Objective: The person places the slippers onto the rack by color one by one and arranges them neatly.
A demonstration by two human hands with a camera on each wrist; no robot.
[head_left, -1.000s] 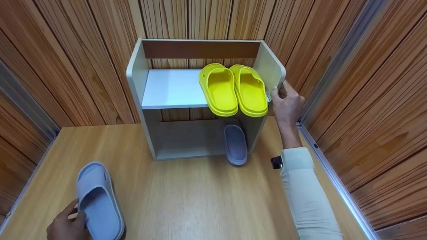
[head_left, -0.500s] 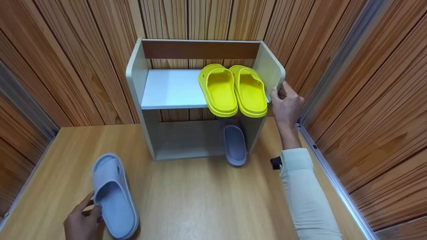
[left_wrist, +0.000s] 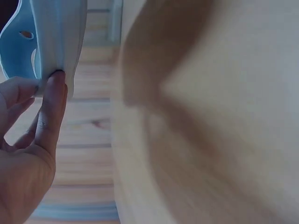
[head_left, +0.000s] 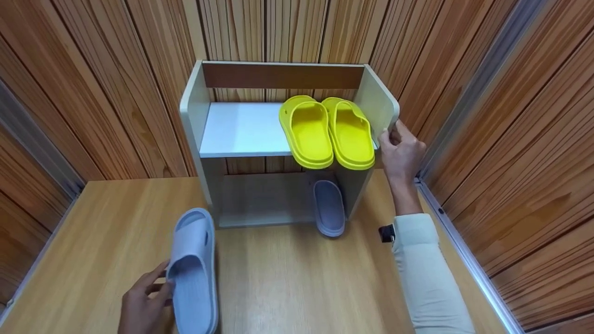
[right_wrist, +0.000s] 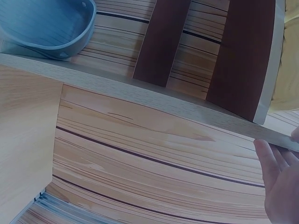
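A grey slide slipper (head_left: 194, 273) is pinched at its left edge by my left hand (head_left: 145, 297), in front of the rack's left side. In the left wrist view, thumb and fingers grip the slipper (left_wrist: 58, 42) by its sole edge, above the floor with a shadow beneath. My right hand (head_left: 402, 150) grips the front edge of the right side panel of a small two-tier shoe rack (head_left: 195, 111). A pair of yellow clogs (head_left: 312, 134) sits at the right of the upper shelf. The other grey slipper (head_left: 329, 208) lies at the right of the lower shelf, its heel past the front edge.
The rack stands on a light wood surface (head_left: 278, 278) against a wood-panelled wall (head_left: 125, 93). Panelled walls with metal edge strips (head_left: 464, 250) close in on both sides. The upper shelf's left part (head_left: 243, 127) is bare white board.
My left hand has carried the grey slipper rightward and slightly forward, toward the rack's left side. My right hand keeps its grip on the side panel. The head view has tilted slightly.
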